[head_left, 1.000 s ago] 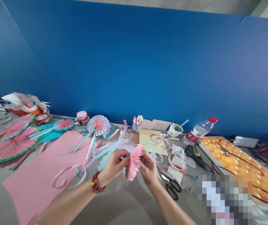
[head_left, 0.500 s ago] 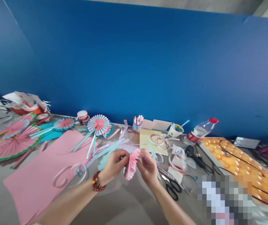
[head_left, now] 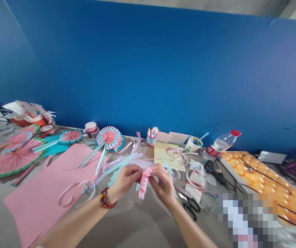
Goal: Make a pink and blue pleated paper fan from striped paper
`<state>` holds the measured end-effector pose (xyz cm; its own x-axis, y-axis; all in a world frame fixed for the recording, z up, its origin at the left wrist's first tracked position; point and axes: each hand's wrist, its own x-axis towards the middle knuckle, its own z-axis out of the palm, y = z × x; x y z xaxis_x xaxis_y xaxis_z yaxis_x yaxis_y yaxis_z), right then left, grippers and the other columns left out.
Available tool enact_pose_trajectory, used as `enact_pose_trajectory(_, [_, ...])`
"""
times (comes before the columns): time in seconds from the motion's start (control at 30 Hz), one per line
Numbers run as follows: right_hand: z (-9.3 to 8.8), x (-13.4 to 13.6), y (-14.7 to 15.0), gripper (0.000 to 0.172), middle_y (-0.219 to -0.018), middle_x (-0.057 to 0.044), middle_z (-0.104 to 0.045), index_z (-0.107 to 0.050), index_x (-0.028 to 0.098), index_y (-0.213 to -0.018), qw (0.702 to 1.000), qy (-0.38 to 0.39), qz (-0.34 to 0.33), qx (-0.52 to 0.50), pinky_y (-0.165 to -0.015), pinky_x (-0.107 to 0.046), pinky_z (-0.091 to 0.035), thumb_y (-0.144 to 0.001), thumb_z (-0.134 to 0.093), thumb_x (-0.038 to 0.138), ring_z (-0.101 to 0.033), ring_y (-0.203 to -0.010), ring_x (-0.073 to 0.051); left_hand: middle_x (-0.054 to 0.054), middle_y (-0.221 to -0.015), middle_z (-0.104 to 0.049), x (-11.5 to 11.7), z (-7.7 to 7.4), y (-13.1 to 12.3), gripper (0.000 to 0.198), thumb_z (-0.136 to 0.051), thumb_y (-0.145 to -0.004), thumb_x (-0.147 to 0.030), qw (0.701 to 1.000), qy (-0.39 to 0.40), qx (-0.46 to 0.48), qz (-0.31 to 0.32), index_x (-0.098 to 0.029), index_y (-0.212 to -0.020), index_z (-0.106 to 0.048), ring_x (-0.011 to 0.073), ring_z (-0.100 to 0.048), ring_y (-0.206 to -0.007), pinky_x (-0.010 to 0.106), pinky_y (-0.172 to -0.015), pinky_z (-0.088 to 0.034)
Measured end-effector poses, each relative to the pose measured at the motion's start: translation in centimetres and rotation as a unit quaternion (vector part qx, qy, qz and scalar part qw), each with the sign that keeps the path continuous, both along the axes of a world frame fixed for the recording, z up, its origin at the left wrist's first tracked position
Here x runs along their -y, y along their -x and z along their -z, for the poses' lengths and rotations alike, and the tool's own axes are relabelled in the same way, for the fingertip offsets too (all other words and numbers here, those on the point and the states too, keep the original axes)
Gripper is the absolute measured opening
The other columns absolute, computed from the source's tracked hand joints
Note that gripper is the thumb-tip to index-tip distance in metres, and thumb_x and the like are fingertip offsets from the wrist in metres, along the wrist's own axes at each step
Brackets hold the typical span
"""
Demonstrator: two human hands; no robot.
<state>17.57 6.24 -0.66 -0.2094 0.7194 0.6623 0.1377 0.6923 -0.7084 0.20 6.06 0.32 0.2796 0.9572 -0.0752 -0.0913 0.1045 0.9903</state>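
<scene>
A small pleated pink paper [head_left: 143, 184] is held up between my two hands, its zigzag edge facing up and toward the right. My left hand [head_left: 127, 179], with red beads at the wrist, pinches it from the left side. From the right, my right hand [head_left: 162, 182] grips its upper part with bent fingers. The lower end of the folds hangs free above the grey table [head_left: 127, 225]. Behind my hands lie light blue and lilac paper strips [head_left: 123, 161]. Black-handled scissors [head_left: 191, 206] rest beside my right wrist.
Large pink sheets [head_left: 47, 189] and finished paper fans [head_left: 109, 138] lie to the left. At the back are a pen cup [head_left: 151, 137] and a white cup [head_left: 192, 144]. Tape rolls [head_left: 196, 179], a bottle [head_left: 221, 144], a glue gun [head_left: 216, 175] and an orange bumpy panel [head_left: 264, 182] occupy the right.
The pink pleats have drawn closer together and the piece looks narrower. My right hand has shifted slightly left, nearer my left hand.
</scene>
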Motion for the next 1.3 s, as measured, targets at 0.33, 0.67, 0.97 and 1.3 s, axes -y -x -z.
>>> enact_pose_trajectory(0.33, [0.4,-0.3,-0.1,0.007,-0.080,-0.004,-0.069,-0.072,0.027,-0.083,0.999,0.032,-0.018,-0.028,-0.075,-0.037,-0.049,-0.086,-0.066,0.025,-0.063,-0.079,-0.022,0.002,-0.064,-0.060,0.0,-0.7,0.5,0.037,-0.076,-0.069,-0.047,0.995,0.075,0.056,0.036,-0.012,-0.067,-0.064,0.0131,-0.057,-0.061,0.025,-0.064,-0.048])
enact_pose_trajectory(0.67, [1.9,-0.5,0.0,0.003,-0.083,-0.003,-0.065,-0.070,0.026,-0.083,0.991,0.089,-0.031,-0.100,-0.075,-0.034,-0.046,-0.086,-0.068,0.027,-0.059,-0.079,-0.020,0.004,-0.068,-0.064,0.0,-0.7,0.5,0.034,-0.076,-0.071,-0.044,0.995,0.063,0.064,0.050,-0.012,-0.070,-0.065,0.0149,-0.061,-0.065,0.028,-0.070,-0.051])
enact_pose_trajectory(0.97, [2.8,-0.5,0.4,0.010,-0.084,-0.004,-0.062,-0.068,0.023,-0.079,0.982,0.133,-0.056,-0.125,-0.079,-0.037,-0.048,-0.086,-0.068,0.031,-0.058,-0.082,-0.021,0.002,-0.062,-0.061,-0.2,-0.7,0.7,0.027,-0.067,-0.074,-0.036,1.000,-0.002,0.007,0.030,-0.013,-0.063,-0.061,0.0129,-0.058,-0.059,0.024,-0.063,-0.047])
enact_pose_trajectory(1.3, [1.2,-0.5,-0.1,0.010,-0.083,-0.005,-0.066,-0.070,0.024,-0.079,0.994,0.069,-0.065,-0.052,-0.083,-0.039,-0.051,-0.088,-0.066,0.029,-0.062,-0.083,-0.022,0.001,-0.058,-0.059,-0.2,-0.5,0.5,0.024,-0.065,-0.073,-0.033,0.999,0.019,0.015,0.025,-0.013,-0.061,-0.062,0.0115,-0.054,-0.057,0.022,-0.060,-0.044])
